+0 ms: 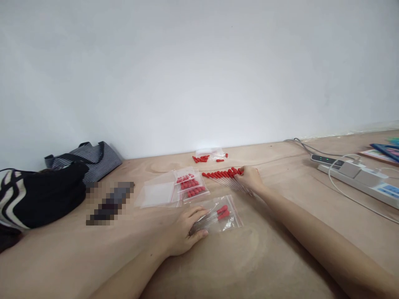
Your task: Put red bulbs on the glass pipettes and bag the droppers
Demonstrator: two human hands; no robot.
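Note:
My left hand has its thumb and fingers at the left end of a clear zip bag, gripping it on the table. Inside lie a few thin clear droppers with red bulbs. My right hand pinches the right end of a row of red-bulbed droppers, their clear stems pointing toward me. Left of the row, overlapping filled bags show several red bulbs. Beside them are flat bags without red bulbs.
Loose red-bulbed droppers lie near the wall. At left are a striped bag, a black cloth item and a blurred dark object. A power strip with cables sits at right, near a blue object.

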